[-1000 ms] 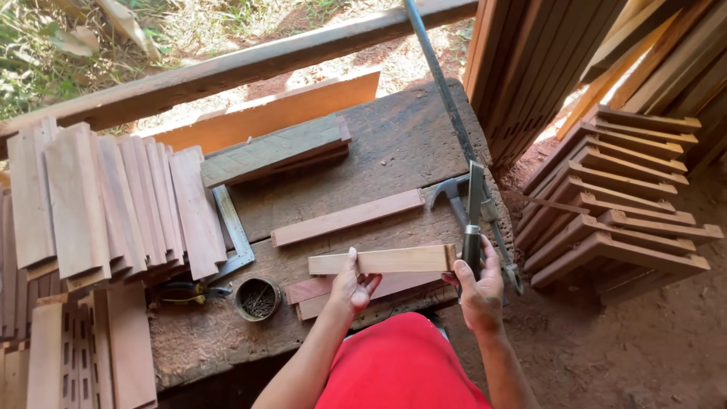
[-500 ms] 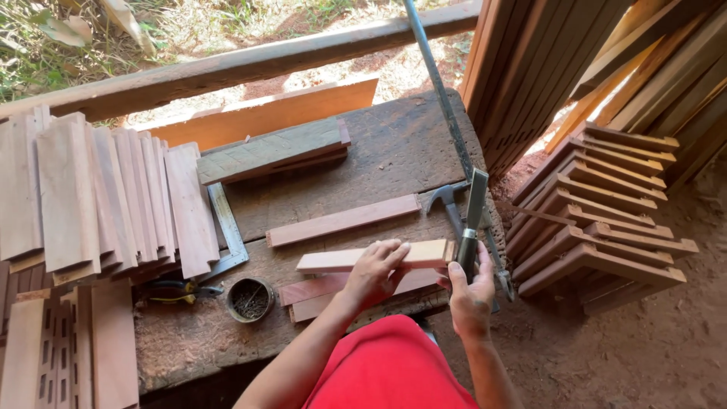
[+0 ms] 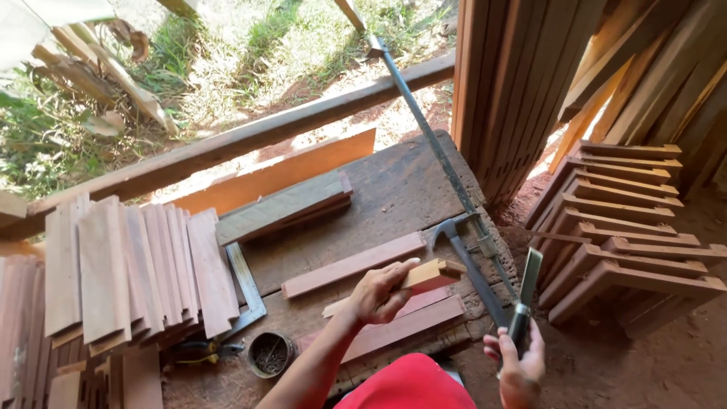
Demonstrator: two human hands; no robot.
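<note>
My left hand (image 3: 381, 292) grips a short pale wooden block (image 3: 435, 274) and holds it tilted just above reddish wooden strips (image 3: 405, 324) on the workbench. At the bench's right edge, my right hand (image 3: 519, 363) is closed around the dark handle of a wide flat chisel (image 3: 529, 278) whose blade points up and away. A claw hammer (image 3: 466, 257) lies on the bench between the block and the chisel.
The dark workbench (image 3: 394, 189) also carries a longer strip (image 3: 354, 264), a thick grey plank (image 3: 284, 206), a metal square (image 3: 245, 287), a small round tin of nails (image 3: 269, 353) and stacked slats (image 3: 129, 269). A long bar clamp (image 3: 435, 148) runs along the right edge. Notched wooden pieces (image 3: 628, 235) are stacked right.
My left hand has lifted the pale block and tilted it off the strips. My right hand with the chisel has drawn back toward me, away from the block. The camera has tilted upward.
</note>
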